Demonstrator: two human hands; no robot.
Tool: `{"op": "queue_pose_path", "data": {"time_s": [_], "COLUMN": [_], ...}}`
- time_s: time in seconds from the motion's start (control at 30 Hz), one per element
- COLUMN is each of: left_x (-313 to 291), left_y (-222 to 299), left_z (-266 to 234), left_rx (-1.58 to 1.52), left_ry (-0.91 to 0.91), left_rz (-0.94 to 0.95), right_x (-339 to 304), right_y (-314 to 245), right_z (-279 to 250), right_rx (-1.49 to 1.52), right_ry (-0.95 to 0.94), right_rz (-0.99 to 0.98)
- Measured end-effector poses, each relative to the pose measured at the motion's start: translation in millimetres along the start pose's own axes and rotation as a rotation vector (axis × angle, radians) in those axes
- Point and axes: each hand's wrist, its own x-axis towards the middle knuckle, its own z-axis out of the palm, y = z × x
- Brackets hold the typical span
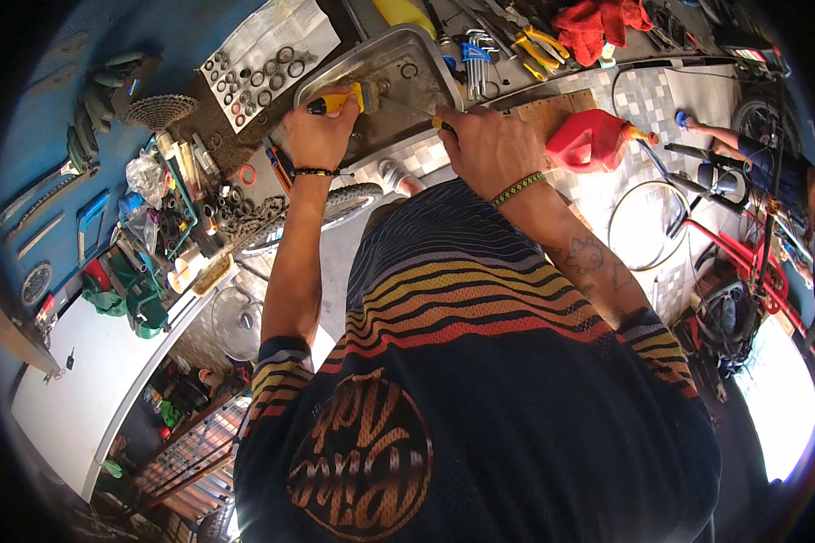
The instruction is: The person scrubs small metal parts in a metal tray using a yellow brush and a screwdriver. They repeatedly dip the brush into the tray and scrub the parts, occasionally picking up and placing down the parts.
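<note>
Over a shallow metal tray (444, 65), my left hand (321, 136) is closed around a yellow-and-black object (366, 96) whose exact kind I cannot make out. My right hand (491, 149) grips the dark and yellow handle of a thin-shafted tool that looks like a screwdriver (415, 109). Its shaft points left across the tray, toward the yellow-and-black object; whether they touch is unclear. A small dark ring (408, 70) lies in the wet tray bottom.
Left of the tray, several rings lie on a pale sheet (290, 32), near a bicycle cassette (161, 109). Blue-holder hex keys (476, 59), yellow pliers (541, 45) and a red cloth (598, 27) lie beyond. A red jug (589, 143) stands right; another person's hand (686, 120) is farther right.
</note>
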Motion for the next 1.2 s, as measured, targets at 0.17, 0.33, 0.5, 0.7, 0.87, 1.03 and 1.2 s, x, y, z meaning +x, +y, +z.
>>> {"op": "queue_pose_path", "data": {"time_s": [0.17,0.33,0.5,0.7,0.87,1.03,1.2], "left_x": [9,8,4,3,2,-1,-20], "left_y": [-19,-20,-16,-18,-4,0,-12], "left_z": [-15,-14,0,1,-14,-12,2], "left_rx": [-0.260,-0.408,-0.295,-0.370,-0.271,-0.345,-0.387], "left_ry": [0.021,0.001,-0.052,0.028,0.015,-0.001,0.021], "left_rz": [-0.157,-0.248,-0.273,-0.200,-0.272,-0.234,-0.195], "right_x": [-2,-5,-10,7,13,15,12], "right_y": [4,6,5,1,-2,3,2], "right_z": [6,3,-22,-24,-22,-12,-15], "right_rx": [0.022,0.063,0.087,0.057,0.007,-0.025,0.002], "right_ry": [0.068,0.056,0.051,0.073,0.068,0.080,0.018], "right_rz": [-0.024,-0.023,0.037,-0.007,-0.016,-0.052,0.020]}}
